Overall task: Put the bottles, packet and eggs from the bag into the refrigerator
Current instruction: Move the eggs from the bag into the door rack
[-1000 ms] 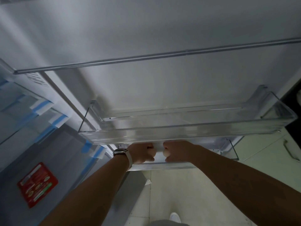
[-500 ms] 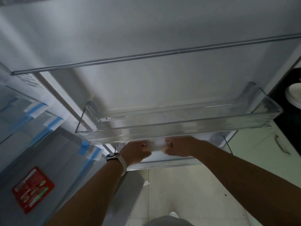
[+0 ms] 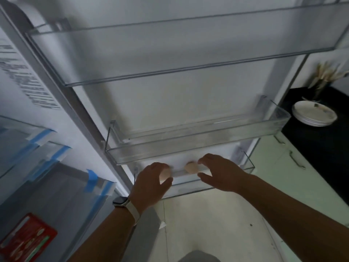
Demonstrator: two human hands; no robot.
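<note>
Most of the first egg is hidden inside the left hand, whose thumb and curled fingers wrap around it. Only a smooth pale curve shows at the hand's one o'clock. The second egg, tan and matte, sits in the lowest door bin, whose back is covered by the clear middle bin at twelve o'clock. The right hand is spread wide at that egg's three o'clock, forefinger and thumb either side of it; I cannot tell whether they touch it. Both bins are glossy see-through plastic, square-cornered and hazy with glare. At the view's three o'clock, round white plates are stacked on a black counter. The printed label at nine o'clock is too blurred to read.
</note>
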